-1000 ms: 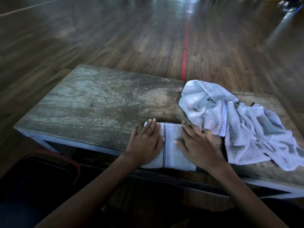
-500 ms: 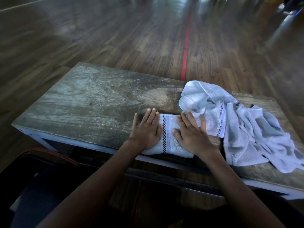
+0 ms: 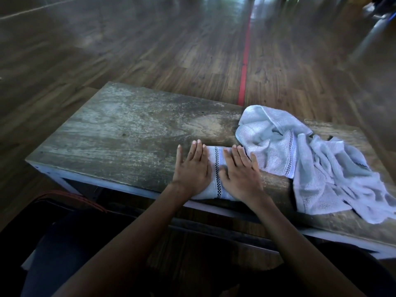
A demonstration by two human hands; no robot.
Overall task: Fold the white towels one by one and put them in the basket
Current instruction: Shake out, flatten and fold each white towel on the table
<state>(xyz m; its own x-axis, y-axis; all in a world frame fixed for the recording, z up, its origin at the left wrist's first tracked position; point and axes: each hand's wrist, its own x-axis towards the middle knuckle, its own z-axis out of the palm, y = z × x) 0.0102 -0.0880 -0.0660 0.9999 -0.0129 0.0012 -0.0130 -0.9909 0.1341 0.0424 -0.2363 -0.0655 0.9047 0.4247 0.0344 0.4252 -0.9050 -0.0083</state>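
A small folded white towel with a black checkered stripe lies at the near edge of the worn wooden table. My left hand presses flat on its left part, fingers spread. My right hand presses flat on its right part. Neither hand grips the cloth. To the right lies a crumpled heap of white towels, spreading to the table's right end. A dark basket with an orange rim sits low at the left, under the table's near edge, mostly hidden in shadow.
The table's left half is bare wood. Beyond it runs a wooden floor with a red line. A metal frame edges the table's near side. My dark-clothed legs fill the bottom of the view.
Both hands have slid forward along the folded towel, away from me, staying flat on it. The view has shifted slightly. The heap of towels has not moved.
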